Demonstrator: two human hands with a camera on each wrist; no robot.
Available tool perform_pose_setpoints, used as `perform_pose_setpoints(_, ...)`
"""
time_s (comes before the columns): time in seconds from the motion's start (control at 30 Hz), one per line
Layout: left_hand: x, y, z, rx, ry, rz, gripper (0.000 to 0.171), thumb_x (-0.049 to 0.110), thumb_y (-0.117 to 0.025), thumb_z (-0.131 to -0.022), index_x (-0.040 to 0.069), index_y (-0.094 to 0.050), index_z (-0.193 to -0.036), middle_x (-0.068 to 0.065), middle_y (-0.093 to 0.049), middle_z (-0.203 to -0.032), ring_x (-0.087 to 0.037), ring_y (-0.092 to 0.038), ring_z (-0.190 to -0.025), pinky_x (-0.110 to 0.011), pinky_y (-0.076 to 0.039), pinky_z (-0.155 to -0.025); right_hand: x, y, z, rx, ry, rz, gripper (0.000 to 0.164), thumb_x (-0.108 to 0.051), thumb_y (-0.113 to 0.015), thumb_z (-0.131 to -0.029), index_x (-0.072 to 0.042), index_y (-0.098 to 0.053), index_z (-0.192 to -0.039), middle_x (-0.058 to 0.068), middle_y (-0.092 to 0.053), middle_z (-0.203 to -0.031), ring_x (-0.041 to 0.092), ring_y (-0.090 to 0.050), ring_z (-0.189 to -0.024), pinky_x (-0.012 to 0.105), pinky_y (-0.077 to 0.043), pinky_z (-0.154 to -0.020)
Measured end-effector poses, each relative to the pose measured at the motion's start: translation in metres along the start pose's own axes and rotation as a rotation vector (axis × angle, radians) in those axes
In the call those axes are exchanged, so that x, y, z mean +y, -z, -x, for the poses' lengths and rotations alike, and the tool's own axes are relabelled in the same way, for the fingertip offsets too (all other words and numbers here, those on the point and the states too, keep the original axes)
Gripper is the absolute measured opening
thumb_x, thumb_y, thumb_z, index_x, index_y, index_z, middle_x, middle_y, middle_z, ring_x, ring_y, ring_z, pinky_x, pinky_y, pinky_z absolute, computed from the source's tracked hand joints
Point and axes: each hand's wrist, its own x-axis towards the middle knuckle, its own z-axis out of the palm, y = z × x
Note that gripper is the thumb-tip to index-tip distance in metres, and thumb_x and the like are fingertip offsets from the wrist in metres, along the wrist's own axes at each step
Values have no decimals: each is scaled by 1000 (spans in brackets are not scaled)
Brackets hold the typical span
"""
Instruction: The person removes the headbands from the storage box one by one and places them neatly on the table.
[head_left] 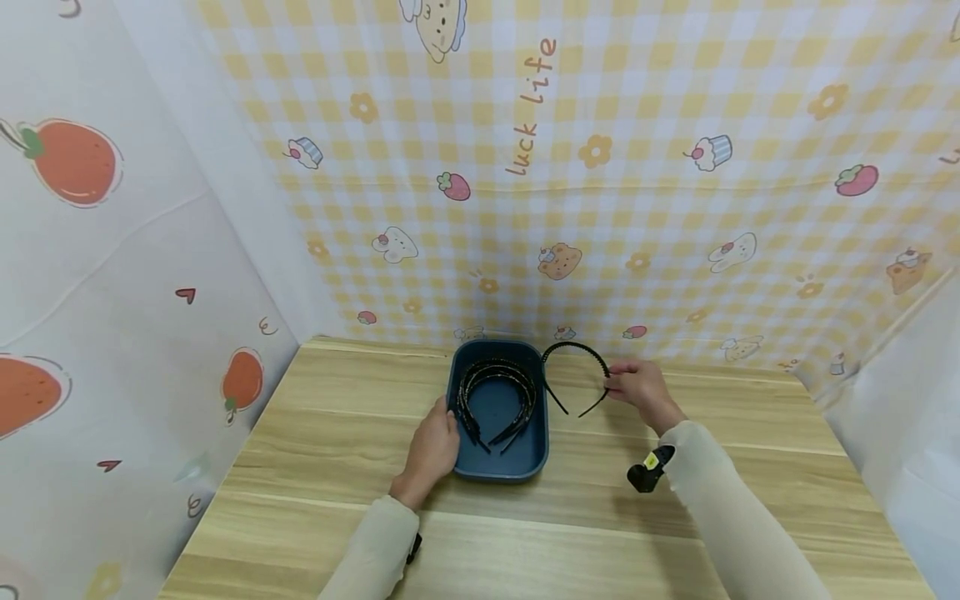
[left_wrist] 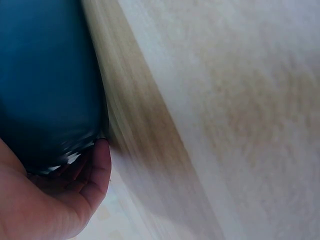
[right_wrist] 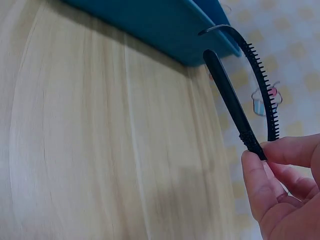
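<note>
A dark blue plastic bin (head_left: 498,477) stands on the table with several black headbands (head_left: 467,408) nested inside, some flecked with gold. My left hand (head_left: 435,439) holds the bin by its left side; in the left wrist view the fingers (left_wrist: 101,162) curl against the bin's outer wall (left_wrist: 47,75). To the bin's right, my right hand (head_left: 637,388) pinches one side of a black toothed headband (head_left: 573,343) between thumb and fingertips. The right wrist view shows small teeth along the inner edge of this headband (right_wrist: 263,82), whose two ends point toward the bin.
Bin and hands are over a light wood-grain table (head_left: 330,467). Behind the table hangs a yellow checked cloth (head_left: 480,275) with cartoon prints, and a white printed cloth (head_left: 172,242) hangs at the left. A black wrist camera (head_left: 647,475) sits at the right cuff.
</note>
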Motion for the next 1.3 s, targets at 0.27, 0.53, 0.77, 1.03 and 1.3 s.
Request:
perform_pose_setpoints(0.27,-1,-1,1,1,-3,10,38,13,-38,-107,0,-46,-141,-22,-61,-130,-36,-62,-113,-51,-50,-91,8,11,-1,-11,-46,-36,42,1,-58,-96,16,-47,-134,30,-56,-126,11,-69,-87,37,-54,-93)
perform_pose_setpoints(0.53,-1,-3,0,7,-3,7,36,13,-38,-107,0,-48,-139,-21,-61,-131,-35,-61,-117,-51,-49,-94,18,15,-1,3,-96,-55,43,1,-61,-95,16,-48,-133,26,-57,-124,7,-67,-79,30,-56,-86)
perform_pose_setpoints(0.77,-2,-5,0,9,-9,2,36,13,-38,-107,0,-48,-139,-21,-61,-131,-36,-59,-119,-51,-49,-95,32,13,-4,19,-100,-71,36,6,-61,-93,19,-51,-125,24,-61,-112,9,-68,-74,30,-58,-79)
perform_pose_setpoints(1.03,-1,-3,0,7,-4,4,37,13,-37,-107,-1,-47,-140,-22,-60,-133,-36,-59,-120,-51,-48,-96,41,9,-4,22,-112,-61,34,8,-62,-91,19,-53,-122,19,-62,-106,12,-69,-74,28,-58,-75)
perform_pose_setpoints(1.3,0,-1,0,8,-8,-7,37,13,-37,-107,-2,-47,-139,-22,-60,-132,-37,-59,-119,-51,-49,-95,41,6,-4,40,-91,37,27,6,-64,-89,17,-58,-113,13,-66,-92,10,-68,-69,29,-59,-71)
